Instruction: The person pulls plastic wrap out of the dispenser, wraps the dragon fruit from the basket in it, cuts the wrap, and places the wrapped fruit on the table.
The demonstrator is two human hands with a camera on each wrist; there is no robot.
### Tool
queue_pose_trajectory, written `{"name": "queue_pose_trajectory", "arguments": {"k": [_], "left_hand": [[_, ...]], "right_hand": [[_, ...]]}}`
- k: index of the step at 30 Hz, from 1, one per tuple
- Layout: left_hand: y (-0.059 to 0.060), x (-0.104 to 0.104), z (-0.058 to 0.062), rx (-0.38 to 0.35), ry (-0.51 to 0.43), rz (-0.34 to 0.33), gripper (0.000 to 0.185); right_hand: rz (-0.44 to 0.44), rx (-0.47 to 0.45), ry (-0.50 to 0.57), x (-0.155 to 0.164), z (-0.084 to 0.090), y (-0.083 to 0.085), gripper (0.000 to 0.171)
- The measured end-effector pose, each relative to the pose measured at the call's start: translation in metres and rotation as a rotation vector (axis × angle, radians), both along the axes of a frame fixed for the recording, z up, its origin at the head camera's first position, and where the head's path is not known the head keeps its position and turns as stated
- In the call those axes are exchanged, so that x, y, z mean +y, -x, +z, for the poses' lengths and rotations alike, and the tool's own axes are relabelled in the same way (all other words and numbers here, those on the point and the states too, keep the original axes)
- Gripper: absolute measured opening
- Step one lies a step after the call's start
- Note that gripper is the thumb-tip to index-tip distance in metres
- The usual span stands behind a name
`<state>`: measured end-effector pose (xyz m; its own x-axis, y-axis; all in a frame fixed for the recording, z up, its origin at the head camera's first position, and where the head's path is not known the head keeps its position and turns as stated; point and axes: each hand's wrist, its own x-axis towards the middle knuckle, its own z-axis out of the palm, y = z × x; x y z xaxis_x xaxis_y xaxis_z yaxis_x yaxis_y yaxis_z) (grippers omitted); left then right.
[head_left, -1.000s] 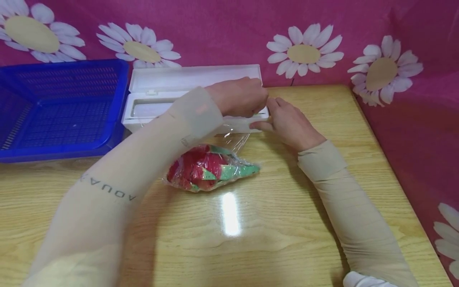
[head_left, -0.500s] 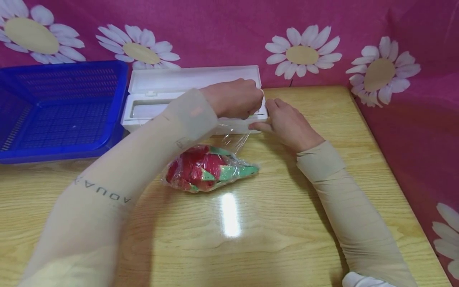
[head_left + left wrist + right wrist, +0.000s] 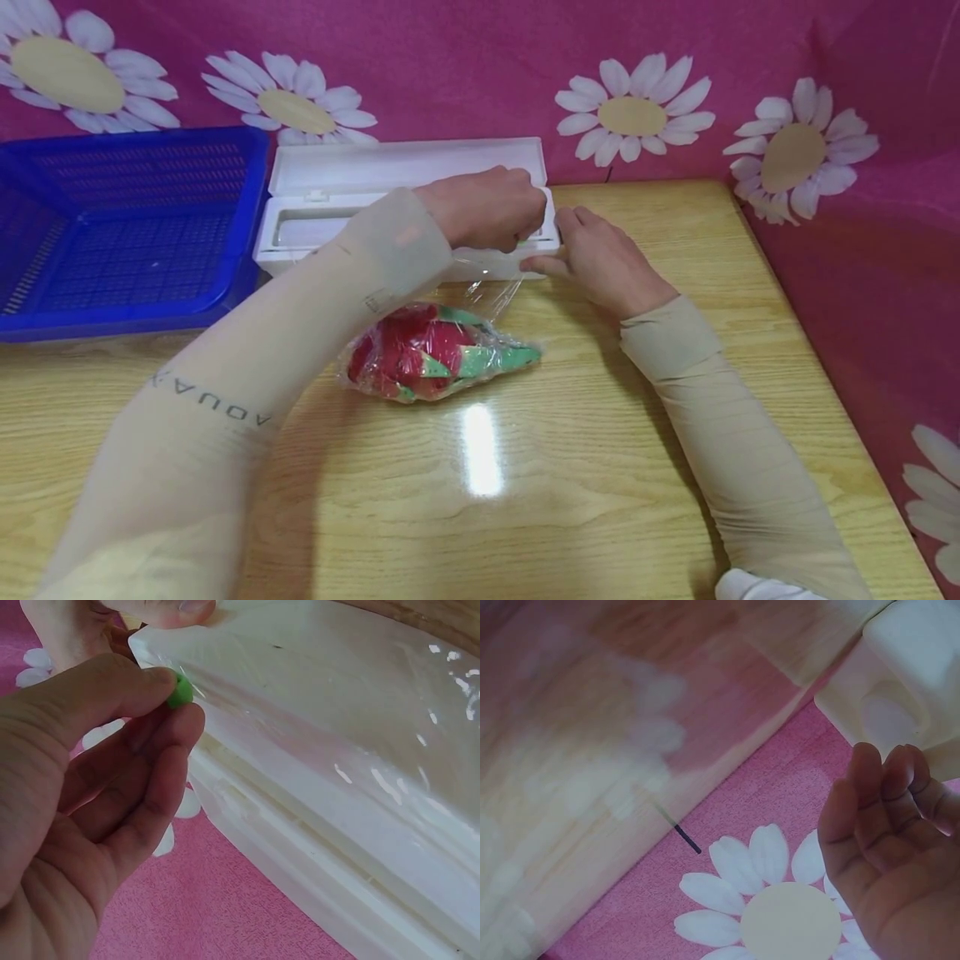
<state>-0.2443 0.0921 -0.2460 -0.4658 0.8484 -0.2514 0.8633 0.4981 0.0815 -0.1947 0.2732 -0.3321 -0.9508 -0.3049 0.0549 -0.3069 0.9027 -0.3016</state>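
Note:
A long white cling film dispenser (image 3: 408, 158) lies at the back of the table with its lid up. Over its right part, my left hand (image 3: 491, 208) pinches a small green slider (image 3: 181, 691) between thumb and forefinger, at the dispenser's edge. My right hand (image 3: 607, 258) grips the dispenser's right end, thumb at the front and fingers against the end wall. Clear film (image 3: 495, 296) runs from the dispenser's front down to a red and green dragon fruit (image 3: 427, 358) wrapped in film. My left forearm hides part of the dispenser and overlaps the fruit's left side.
A blue plastic basket (image 3: 150, 321) stands left of the dispenser. The wooden table (image 3: 585, 467) stretches in front, with a bright light reflection. Behind and to the right rises a pink cloth (image 3: 465, 75) with large white daisies.
My left hand has shifted slightly to the left along the dispenser. My right hand keeps its place at the end, and the wrapped dragon fruit lies as before.

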Motion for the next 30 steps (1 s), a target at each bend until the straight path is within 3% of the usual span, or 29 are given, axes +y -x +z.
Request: {"name": "queue_pose_trajectory", "arguments": {"k": [12,30], "left_hand": [[-0.002,-0.003,0.000,-0.009,0.016,0.012,0.020],[-0.004,-0.011,-0.001,0.008,-0.028,0.001,0.015]], "right_hand": [[0.026,0.019,-0.099,-0.001,0.000,-0.002,0.055],[0.033,0.035,-0.157,0.000,0.000,-0.003,0.056]]}}
